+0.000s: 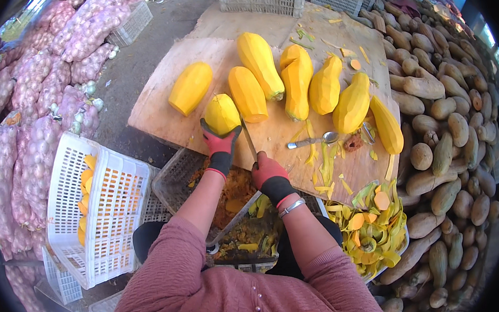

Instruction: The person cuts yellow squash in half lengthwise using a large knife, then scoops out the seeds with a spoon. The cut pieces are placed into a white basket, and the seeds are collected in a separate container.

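My left hand [221, 143], in a red and black work glove, holds a peeled yellow squash piece [221, 115] at the near edge of the wooden board [271, 150]. In my right hand [270, 172], gloved alike, is the handle of a knife [248, 138]; its blade points away from me, just right of the piece. Whether the blade touches it I cannot tell. Several peeled squashes [300, 84] lie across the board, with one peeled piece [190, 88] apart at the left. A metal spoon [329, 138] and a metal-looking peeler [368, 132] lie on the board at the right.
A white plastic crate [119, 210] with yellow pieces stands tilted at the left. A bin [180, 170] of orange pulp sits below my hands. Peelings fill a container [407, 231] at the right, beside piled unpeeled squashes [448, 193]. Net sacks of onions [43, 159] line the far left.
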`<state>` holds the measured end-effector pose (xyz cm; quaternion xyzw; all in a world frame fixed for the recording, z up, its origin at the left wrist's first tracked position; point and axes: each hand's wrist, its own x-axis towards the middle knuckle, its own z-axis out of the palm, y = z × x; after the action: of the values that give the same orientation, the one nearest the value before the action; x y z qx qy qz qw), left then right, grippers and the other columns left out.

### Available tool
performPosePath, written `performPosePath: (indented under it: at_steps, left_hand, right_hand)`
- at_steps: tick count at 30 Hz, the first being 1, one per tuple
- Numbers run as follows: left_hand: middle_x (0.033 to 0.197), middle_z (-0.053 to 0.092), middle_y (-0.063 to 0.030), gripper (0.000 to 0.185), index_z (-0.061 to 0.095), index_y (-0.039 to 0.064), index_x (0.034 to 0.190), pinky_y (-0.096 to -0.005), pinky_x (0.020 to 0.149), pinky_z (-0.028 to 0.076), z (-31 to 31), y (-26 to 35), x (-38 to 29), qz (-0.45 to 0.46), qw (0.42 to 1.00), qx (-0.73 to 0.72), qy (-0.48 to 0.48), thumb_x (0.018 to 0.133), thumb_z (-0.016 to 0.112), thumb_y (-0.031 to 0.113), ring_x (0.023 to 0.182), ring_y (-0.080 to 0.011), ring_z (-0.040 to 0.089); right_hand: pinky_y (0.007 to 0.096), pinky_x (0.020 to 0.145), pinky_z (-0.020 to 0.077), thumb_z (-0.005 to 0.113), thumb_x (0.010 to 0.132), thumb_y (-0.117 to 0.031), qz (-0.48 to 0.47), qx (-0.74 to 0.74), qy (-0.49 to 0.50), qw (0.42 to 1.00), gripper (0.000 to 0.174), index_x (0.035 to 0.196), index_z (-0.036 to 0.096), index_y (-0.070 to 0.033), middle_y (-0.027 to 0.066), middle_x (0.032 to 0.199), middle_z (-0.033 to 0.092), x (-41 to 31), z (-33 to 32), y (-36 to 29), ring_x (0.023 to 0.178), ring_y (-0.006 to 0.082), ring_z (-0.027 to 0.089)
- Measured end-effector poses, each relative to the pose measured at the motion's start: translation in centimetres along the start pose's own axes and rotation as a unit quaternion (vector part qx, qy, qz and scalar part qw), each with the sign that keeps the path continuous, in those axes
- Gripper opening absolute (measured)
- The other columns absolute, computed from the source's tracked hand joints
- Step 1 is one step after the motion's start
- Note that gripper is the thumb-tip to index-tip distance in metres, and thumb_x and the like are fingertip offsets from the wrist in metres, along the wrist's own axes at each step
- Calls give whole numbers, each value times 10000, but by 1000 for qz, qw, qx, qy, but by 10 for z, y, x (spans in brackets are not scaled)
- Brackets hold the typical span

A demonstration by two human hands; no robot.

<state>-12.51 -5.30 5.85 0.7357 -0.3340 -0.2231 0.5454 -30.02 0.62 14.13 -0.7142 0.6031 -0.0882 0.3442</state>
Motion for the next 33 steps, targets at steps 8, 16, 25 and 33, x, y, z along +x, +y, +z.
performPosePath:
  at_steps: [8, 16, 25, 33]
  left_hand:
    - [1556, 316, -275, 1164, 170, -7, 1587, -408, 1164, 359, 0, 6, 114, 64, 996, 66, 19, 737, 906, 291, 1410, -364, 391]
    - [1531, 304, -345, 1197, 122, -6, 1592, -451, 1180, 336, 3, -8, 114, 54, 993, 105, -10, 739, 880, 354, 1415, -462, 360]
    - [1347, 489, -230, 959, 320, -12, 1460, -381, 663, 554, 0, -9, 66, -147, 984, -91, -40, 752, 895, 285, 949, -268, 623]
    - [1151, 603, -185, 472, 590, 33, 1202, -452, 821, 550, 27, 29, 29, 279, 942, 172, -75, 807, 786, 198, 976, -363, 633]
  right_hand:
    - [552, 802, 516, 526, 976, -268, -45, 50, -6, 998, 259, 1119, 531, -52, 255, 934, 703, 18, 11, -29, 921, 461, 670]
    - [563, 810, 514, 540, 967, -253, 0, 117, 53, 992, 306, 1198, 553, -54, 281, 976, 695, 10, -7, -26, 944, 472, 662]
    - [529, 812, 516, 590, 957, -219, 44, 310, 108, 944, 341, 1220, 552, -4, 294, 992, 692, 22, -6, 1, 957, 483, 660]
    - [505, 793, 522, 594, 957, -206, 44, 366, 143, 919, 334, 1220, 550, -4, 274, 956, 692, 21, -10, 3, 921, 476, 663]
